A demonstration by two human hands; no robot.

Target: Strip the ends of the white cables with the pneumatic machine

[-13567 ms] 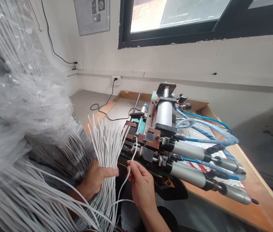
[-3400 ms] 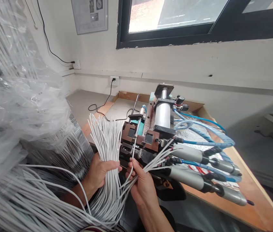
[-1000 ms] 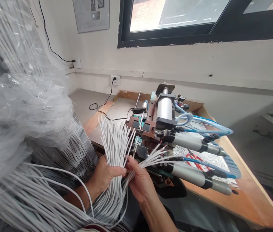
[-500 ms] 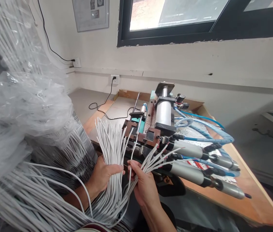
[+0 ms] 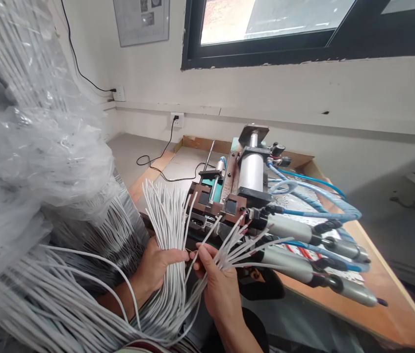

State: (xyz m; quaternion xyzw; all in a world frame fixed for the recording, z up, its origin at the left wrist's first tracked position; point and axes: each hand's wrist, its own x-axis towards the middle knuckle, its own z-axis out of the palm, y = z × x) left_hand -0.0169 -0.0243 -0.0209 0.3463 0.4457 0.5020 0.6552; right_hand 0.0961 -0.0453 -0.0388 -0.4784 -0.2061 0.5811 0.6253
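A thick bundle of white cables (image 5: 172, 220) stands upright in my left hand (image 5: 159, 264), whose thumb lies across its front. My right hand (image 5: 215, 279) is closed around a smaller group of white cables (image 5: 235, 250) that fans out to the right, some with reddish ends. Between its thumb and forefinger one cable slants up and right. The fingertips of both hands are close together. Just beyond them is a machine with brown metal blocks (image 5: 235, 205) and an upright silver cylinder (image 5: 251, 171).
Plastic-wrapped cables (image 5: 71, 162) hang at the left, with more loose cables across the lower left. Silver cylinders (image 5: 288, 264) and blue hoses (image 5: 325, 208) extend rightward over the wooden-edged table (image 5: 384, 294). A black cord (image 5: 161, 171) runs behind.
The single cable at my right fingertips has tipped from nearly upright to a rightward slant, away from the machine's front blocks. Both hands keep hold of their cables. The view has shifted slightly.
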